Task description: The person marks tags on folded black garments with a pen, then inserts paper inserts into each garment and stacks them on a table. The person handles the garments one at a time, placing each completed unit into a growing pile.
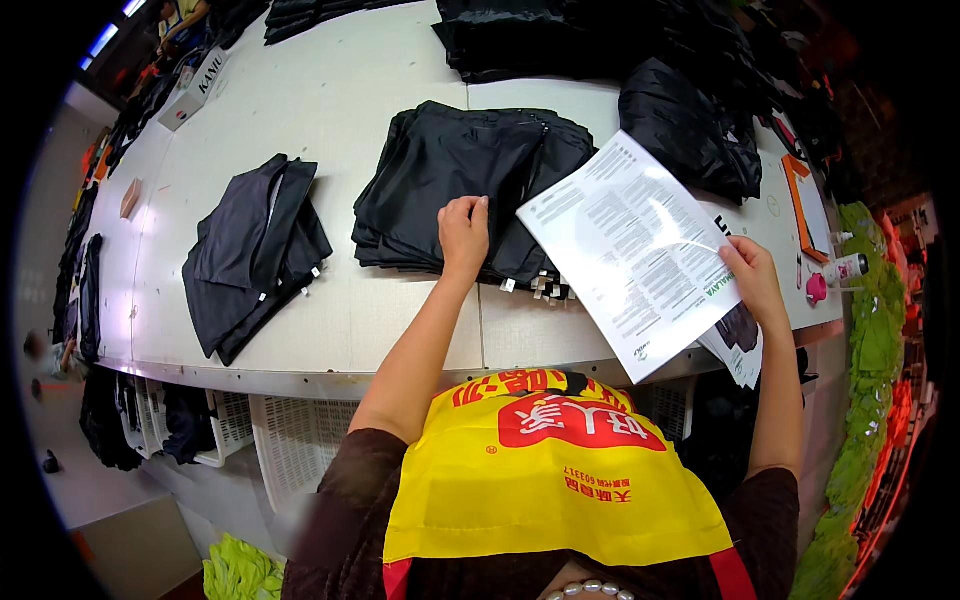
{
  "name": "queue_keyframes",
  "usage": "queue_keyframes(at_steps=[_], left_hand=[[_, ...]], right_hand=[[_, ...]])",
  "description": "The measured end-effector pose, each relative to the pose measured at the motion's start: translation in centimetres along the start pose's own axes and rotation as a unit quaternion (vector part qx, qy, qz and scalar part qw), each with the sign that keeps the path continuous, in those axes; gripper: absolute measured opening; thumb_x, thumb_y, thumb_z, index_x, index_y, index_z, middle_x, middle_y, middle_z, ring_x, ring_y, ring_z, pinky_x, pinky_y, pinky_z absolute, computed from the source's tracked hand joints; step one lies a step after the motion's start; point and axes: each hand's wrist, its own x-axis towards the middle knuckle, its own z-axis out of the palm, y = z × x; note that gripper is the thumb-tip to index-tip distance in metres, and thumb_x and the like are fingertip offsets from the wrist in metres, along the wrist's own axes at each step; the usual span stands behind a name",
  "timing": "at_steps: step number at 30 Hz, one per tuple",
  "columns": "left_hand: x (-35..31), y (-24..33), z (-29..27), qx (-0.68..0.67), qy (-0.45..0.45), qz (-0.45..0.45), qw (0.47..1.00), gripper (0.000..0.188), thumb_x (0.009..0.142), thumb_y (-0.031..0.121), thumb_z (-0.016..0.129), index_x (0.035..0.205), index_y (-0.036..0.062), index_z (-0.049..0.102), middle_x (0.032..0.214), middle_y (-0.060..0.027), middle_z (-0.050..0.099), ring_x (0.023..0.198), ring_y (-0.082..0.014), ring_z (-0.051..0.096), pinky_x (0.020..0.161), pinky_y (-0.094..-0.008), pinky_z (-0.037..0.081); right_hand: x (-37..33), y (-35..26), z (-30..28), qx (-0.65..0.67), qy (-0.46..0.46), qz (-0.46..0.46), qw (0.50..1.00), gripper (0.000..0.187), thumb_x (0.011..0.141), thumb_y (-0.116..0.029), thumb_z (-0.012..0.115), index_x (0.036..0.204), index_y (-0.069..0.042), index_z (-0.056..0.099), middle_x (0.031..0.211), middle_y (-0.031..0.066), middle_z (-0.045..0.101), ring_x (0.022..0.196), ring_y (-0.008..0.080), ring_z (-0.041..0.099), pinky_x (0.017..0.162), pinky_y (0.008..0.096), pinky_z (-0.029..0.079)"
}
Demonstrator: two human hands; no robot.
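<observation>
My right hand point(757, 283) pinches the right edge of a glossy white printed sheet point(625, 245). The sheet is tilted over the table's front edge and hides part of what lies below it. My left hand point(464, 236) is over the near part of a stack of folded black fabric pieces point(440, 150). Its fingers are curled together, and whether they grip cloth is hidden. Small white labels point(545, 287) stick out at that stack's front right corner. More printed sheets point(745, 372) show under the held one.
A smaller black fabric pile point(255, 260) lies to the left on the white table point(410, 325). Further black piles point(690, 130) stand at the right and back. An orange clipboard point(803, 205) and a bottle point(848, 267) are on the right. White baskets point(300, 445) sit under the table.
</observation>
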Motion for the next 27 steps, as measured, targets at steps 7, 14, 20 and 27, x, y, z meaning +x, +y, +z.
queue_keyframes(at_steps=[7, 14, 20, 27], left_hand=[[-1.0, 1.8, -1.6, 0.043, -0.037, 0.135, 0.989, 0.009, 0.080, 0.014, 0.063, 0.075, 0.0059, 0.062, 0.081, -0.0075, 0.062, 0.082, -0.0286, 0.053, 0.072, -0.0392, 0.040], [-2.5, 2.8, -4.1, 0.068, -0.041, 0.209, 0.975, 0.006, 0.077, 0.012, 0.065, 0.077, 0.0066, 0.062, 0.082, -0.0045, 0.061, 0.084, -0.0248, 0.054, 0.074, -0.0375, 0.038], [-2.6, 3.8, -5.1, 0.059, -0.042, 0.205, 0.976, 0.006, 0.077, 0.012, 0.066, 0.078, 0.0067, 0.063, 0.083, -0.0042, 0.060, 0.085, -0.0238, 0.054, 0.075, -0.0368, 0.038], [-3.4, 4.9, -3.2, 0.043, -0.095, 0.261, 0.960, 0.008, 0.077, 0.011, 0.066, 0.082, 0.0070, 0.061, 0.085, -0.0033, 0.059, 0.088, -0.0234, 0.053, 0.081, -0.0379, 0.037]], right_hand=[[3.2, -4.9, 3.2, -0.123, -0.142, 0.034, 0.982, 0.025, 0.083, -0.017, 0.056, 0.094, 0.005, 0.063, 0.074, 0.0064, 0.062, 0.064, 0.0117, 0.056, 0.060, 0.0263, 0.045], [7.3, -5.8, 5.4, -0.197, -0.243, -0.003, 0.950, 0.024, 0.083, -0.014, 0.058, 0.095, 0.006, 0.063, 0.076, 0.0069, 0.064, 0.064, 0.0101, 0.058, 0.060, 0.0243, 0.046], [7.2, -4.9, 3.7, -0.164, -0.200, 0.009, 0.966, 0.027, 0.079, -0.017, 0.060, 0.094, 0.005, 0.064, 0.076, 0.0103, 0.065, 0.063, 0.0157, 0.058, 0.061, 0.0303, 0.047], [9.6, -2.4, 11.5, -0.131, -0.163, -0.107, 0.972, 0.024, 0.081, -0.019, 0.058, 0.092, 0.000, 0.065, 0.076, 0.0083, 0.063, 0.067, 0.0140, 0.058, 0.061, 0.0293, 0.046]])
